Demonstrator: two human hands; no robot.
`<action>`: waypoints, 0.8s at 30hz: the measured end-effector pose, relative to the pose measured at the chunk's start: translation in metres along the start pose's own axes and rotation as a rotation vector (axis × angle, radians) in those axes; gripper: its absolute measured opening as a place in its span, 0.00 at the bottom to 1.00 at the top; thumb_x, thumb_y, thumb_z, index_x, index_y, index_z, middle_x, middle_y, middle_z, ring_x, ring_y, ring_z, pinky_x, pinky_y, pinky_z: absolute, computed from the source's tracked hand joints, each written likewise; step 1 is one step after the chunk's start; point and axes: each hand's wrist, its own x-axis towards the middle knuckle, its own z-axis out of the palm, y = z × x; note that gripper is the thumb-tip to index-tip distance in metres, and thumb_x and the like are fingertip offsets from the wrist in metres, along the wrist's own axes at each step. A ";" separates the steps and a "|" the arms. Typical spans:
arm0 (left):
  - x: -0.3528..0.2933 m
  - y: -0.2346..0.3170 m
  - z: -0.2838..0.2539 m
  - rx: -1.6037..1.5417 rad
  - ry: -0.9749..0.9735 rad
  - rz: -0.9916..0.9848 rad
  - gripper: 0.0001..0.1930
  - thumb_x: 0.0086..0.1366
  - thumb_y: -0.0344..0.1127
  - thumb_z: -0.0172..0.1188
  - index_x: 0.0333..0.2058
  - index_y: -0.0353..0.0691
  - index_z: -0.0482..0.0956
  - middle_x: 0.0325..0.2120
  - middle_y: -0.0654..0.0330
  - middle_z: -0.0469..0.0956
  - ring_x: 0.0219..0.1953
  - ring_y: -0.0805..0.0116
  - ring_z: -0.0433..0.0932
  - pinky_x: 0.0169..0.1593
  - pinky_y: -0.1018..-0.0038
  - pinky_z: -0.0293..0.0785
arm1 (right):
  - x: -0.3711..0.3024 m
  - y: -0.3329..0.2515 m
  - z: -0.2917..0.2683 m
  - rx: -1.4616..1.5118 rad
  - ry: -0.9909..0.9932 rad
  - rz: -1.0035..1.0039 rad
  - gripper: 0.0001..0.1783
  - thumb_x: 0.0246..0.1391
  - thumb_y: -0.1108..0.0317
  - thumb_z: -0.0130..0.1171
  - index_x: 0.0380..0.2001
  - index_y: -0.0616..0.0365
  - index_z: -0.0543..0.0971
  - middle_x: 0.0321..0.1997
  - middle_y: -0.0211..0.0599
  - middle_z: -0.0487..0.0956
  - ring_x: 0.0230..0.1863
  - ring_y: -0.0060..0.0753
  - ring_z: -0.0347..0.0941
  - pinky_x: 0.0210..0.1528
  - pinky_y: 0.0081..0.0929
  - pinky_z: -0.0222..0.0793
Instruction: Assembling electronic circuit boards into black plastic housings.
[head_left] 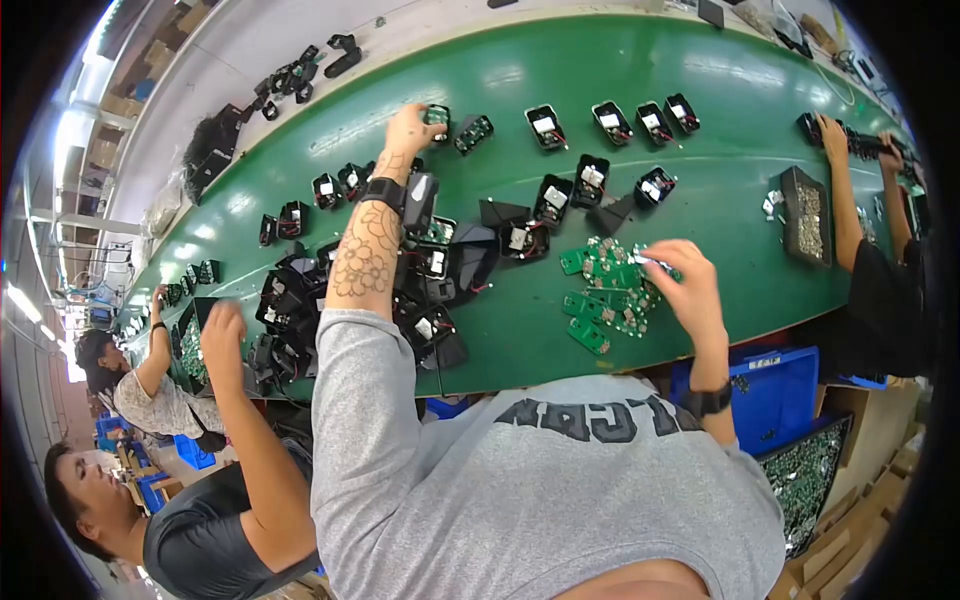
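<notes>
My left hand [408, 130] reaches far across the green table, its fingers closed on the edge of a small black housing [437, 118] with a green circuit board inside. Beside that stands another black housing with a board in it [474, 133]. My right hand [690, 285] is at the right edge of a loose pile of green circuit boards [605, 285]. Its thumb and fingertips are pinched together, with a small pale piece at the tips, too small to name. To the left of the pile are open black housings [553, 200] with white parts and red wires.
A heap of black housings [290, 300] lies by my left arm. More open housings [612, 122] stand along the far side. At the right, a black tray [805, 215] holds small metal parts near a co-worker's hands [835, 140]. Another co-worker's hand [222, 330] is at the left.
</notes>
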 end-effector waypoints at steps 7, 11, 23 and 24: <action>-0.041 -0.042 -0.041 0.122 0.255 0.137 0.30 0.55 0.51 0.66 0.52 0.39 0.76 0.43 0.46 0.80 0.46 0.52 0.80 0.49 0.65 0.74 | 0.025 -0.024 0.047 -0.095 -0.099 -0.102 0.18 0.42 0.68 0.69 0.40 0.60 0.80 0.42 0.38 0.76 0.46 0.43 0.70 0.47 0.34 0.68; -0.056 -0.072 -0.083 0.067 0.377 -0.045 0.24 0.58 0.48 0.60 0.49 0.41 0.78 0.44 0.48 0.80 0.48 0.48 0.78 0.52 0.61 0.73 | 0.021 -0.024 0.063 -0.210 -0.028 -0.154 0.19 0.37 0.70 0.71 0.36 0.60 0.79 0.41 0.40 0.72 0.46 0.47 0.67 0.49 0.38 0.66; -0.070 -0.214 -0.220 0.581 -0.104 -0.650 0.19 0.55 0.49 0.59 0.39 0.42 0.83 0.39 0.52 0.82 0.41 0.58 0.81 0.45 0.63 0.74 | 0.005 0.021 -0.003 0.524 0.052 0.274 0.06 0.54 0.77 0.61 0.36 0.64 0.77 0.39 0.30 0.78 0.37 0.17 0.72 0.40 0.15 0.66; -0.071 -0.218 -0.229 0.523 -0.118 -0.984 0.24 0.52 0.54 0.62 0.42 0.44 0.82 0.42 0.55 0.82 0.45 0.60 0.80 0.48 0.65 0.72 | 0.000 0.030 -0.009 0.518 0.122 0.299 0.06 0.55 0.77 0.61 0.37 0.64 0.77 0.38 0.29 0.78 0.37 0.17 0.71 0.40 0.14 0.66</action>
